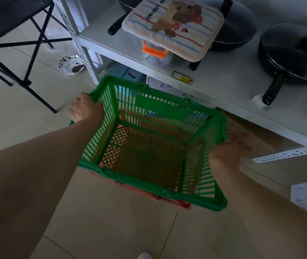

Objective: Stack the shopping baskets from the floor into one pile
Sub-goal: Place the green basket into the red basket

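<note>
Green basket point(149, 143) sits mid-frame, held by both hands over a red basket point(169, 200), whose rim pokes out at its 6 o'clock edge & whose mesh shows thru the green slats; can't tell if it's fully seated. Left hand point(85, 109) grips the rim at the basket's 10 o'clock corner, fingers curled over the edge. Right hand point(225, 152) is closed on the rim at 3 o'clock. Tiled floor point(111, 230) underneath. White metal shelf point(223, 85) runs from 12 to 3 o'clock w/ black pans point(290, 57) & a cushion point(173, 25) on top. Small metal bowl point(71, 64) on floor at 11 o'clock, beside a black folding stand point(18, 43).
</note>
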